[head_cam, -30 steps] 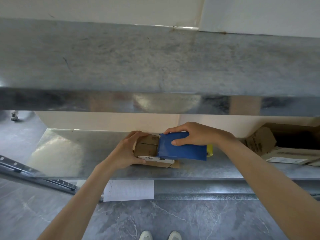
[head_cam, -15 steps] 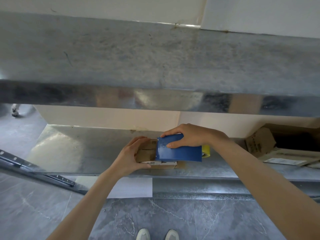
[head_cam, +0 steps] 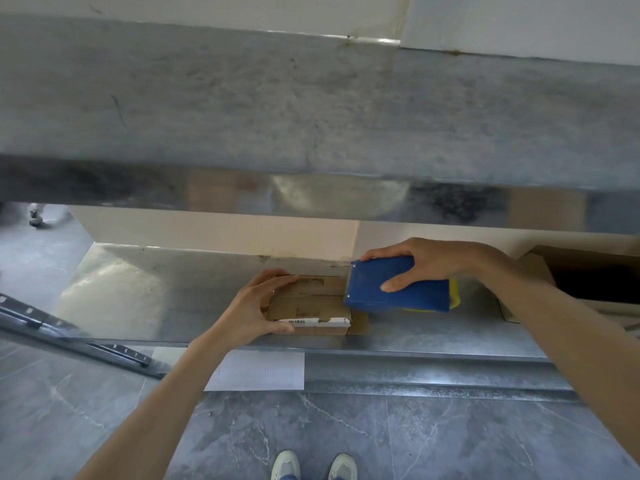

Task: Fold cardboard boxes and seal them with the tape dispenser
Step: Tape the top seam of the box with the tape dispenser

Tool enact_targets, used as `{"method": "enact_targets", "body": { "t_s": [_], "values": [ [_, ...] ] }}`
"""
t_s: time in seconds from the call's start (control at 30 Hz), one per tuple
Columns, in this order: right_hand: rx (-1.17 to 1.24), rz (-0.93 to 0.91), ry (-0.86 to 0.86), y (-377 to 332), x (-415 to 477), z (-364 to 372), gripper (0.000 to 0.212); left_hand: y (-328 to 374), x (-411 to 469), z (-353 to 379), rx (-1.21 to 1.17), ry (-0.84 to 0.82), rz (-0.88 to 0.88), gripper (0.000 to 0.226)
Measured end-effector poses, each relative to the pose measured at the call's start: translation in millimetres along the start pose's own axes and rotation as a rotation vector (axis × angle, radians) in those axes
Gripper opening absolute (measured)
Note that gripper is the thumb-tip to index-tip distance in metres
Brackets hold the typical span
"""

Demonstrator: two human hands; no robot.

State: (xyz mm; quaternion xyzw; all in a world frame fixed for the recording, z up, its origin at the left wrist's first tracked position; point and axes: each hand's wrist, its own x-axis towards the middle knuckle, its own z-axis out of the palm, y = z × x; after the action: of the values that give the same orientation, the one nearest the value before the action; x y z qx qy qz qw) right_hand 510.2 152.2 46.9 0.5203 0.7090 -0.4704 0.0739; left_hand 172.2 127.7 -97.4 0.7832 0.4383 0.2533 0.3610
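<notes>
While left fingers clasp closed box, right fingers grasp tape dispenser; contents hidden.

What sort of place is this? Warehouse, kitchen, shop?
Probably a packing or stockroom corner, though I can't be sure. Signs: bare metal shelves, a barcoded cardboard box with a blue tape dispenser at its end, and an open carton at right.

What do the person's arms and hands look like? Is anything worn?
The left hand and right hand wear no gloves, and no watch or band shows at the wrists. The left arm and right arm are uncovered; no sleeve shows.
</notes>
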Motion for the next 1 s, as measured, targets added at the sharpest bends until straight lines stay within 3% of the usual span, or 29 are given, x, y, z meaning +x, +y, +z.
{"method": "enact_targets", "body": {
  "t_s": [0.27, 0.7, 1.0],
  "values": [
    [0.029, -0.013, -0.007, 18, -12, 1, 0.067, -2, 1, 0, -0.01, 0.002, -0.004, 0.081],
    [-0.12, 0.003, -0.019, 7, -17, -10, 0.069, -1, 2, 0, -0.03, 0.005, 0.026, 0.081],
    [-0.062, 0.005, -0.018, 10, -21, -10, 0.069, -5, 2, 1, -0.031, 0.008, 0.043, 0.083]
  ]
}}
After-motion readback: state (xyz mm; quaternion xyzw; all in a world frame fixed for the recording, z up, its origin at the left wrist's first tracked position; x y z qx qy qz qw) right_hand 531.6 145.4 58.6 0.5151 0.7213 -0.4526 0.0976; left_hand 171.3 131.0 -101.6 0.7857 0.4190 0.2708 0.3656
